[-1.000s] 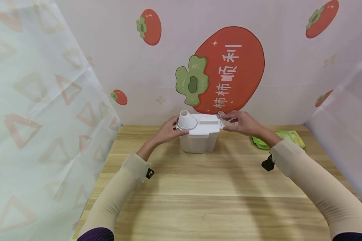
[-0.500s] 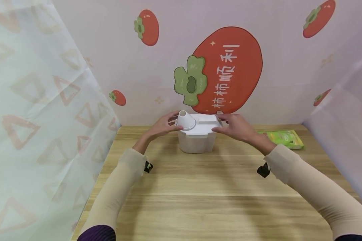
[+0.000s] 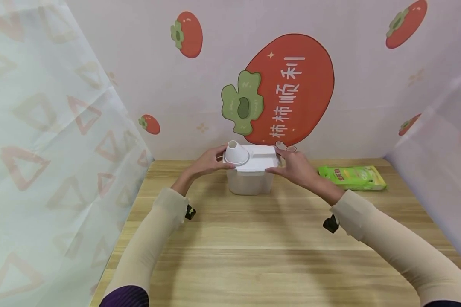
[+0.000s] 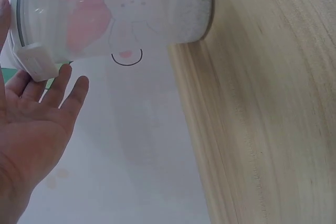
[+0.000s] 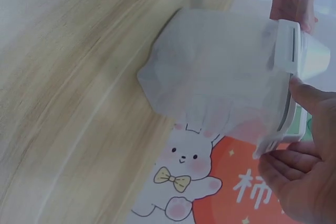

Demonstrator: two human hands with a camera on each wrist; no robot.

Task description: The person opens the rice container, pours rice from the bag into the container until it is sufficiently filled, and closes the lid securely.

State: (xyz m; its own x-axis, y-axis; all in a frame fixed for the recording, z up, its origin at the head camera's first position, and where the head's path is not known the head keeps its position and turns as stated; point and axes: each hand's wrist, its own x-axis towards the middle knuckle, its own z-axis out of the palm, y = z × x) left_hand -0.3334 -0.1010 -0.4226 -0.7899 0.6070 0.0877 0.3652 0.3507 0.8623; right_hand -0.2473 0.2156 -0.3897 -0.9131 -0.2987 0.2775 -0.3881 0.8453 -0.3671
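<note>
A translucent storage container (image 3: pixel 249 184) with a white lid (image 3: pixel 264 156) stands upright at the back of the table. A white cone-shaped piece (image 3: pixel 236 153) rises from the lid's left half. My left hand (image 3: pixel 209 161) holds the lid's left end, thumb along the front and fingers behind. The left wrist view shows its fingertips at a white side latch (image 4: pixel 37 62). At the opposite end my right hand (image 3: pixel 296 167) grips the lid, thumb at the front corner. In the right wrist view its curled fingers touch the right latch (image 5: pixel 268 146).
A green and yellow packet (image 3: pixel 352 177) lies on the wooden table (image 3: pixel 253 238) to the right, behind my right forearm. Close behind the container stands a back wall (image 3: pixel 184 98) printed with persimmons. Pale side walls bound the table left and right.
My right hand has moved left from the outward-sticking latch onto the lid's right end, its thumb now at the front corner. More of the packet shows. The left hand stays at its end.
</note>
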